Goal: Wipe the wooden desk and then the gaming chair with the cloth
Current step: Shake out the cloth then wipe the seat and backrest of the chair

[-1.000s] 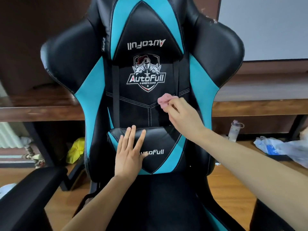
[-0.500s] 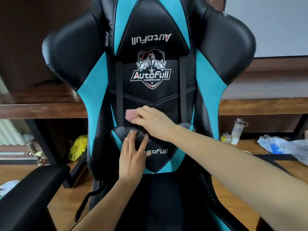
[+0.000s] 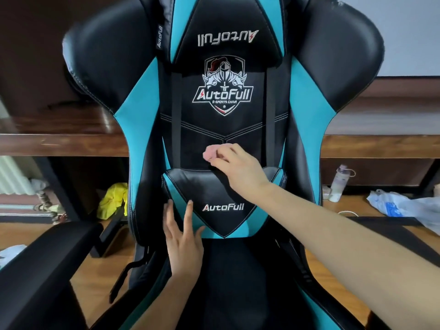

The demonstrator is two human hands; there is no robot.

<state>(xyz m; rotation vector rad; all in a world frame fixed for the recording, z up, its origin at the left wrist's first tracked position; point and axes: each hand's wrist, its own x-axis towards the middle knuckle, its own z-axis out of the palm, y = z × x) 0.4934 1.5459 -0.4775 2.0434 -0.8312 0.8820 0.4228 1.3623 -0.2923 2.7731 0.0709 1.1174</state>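
A black and teal gaming chair [image 3: 316, 75] fills the head view, its backrest facing me. My right hand [image 3: 238, 166] grips a small pink cloth [image 3: 210, 153] and presses it against the black backrest panel, just above the lumbar cushion [image 3: 214, 194]. My left hand [image 3: 183, 241] lies with straight fingers at the lower left edge of that cushion, fingertips on its teal trim. The wooden desk [image 3: 381, 144] runs behind the chair on both sides.
A black armrest [image 3: 47, 256] juts out at the lower left. Under the desk lie a yellow bag [image 3: 113, 201], a plastic bottle [image 3: 339, 182] and a white and blue plastic bag [image 3: 400, 206] on the wooden floor. A radiator [image 3: 12, 175] stands at far left.
My right hand carried the cloth left and down across the backrest, then back toward the centre. My left hand slid lower off the cushion's face to its lower left edge.
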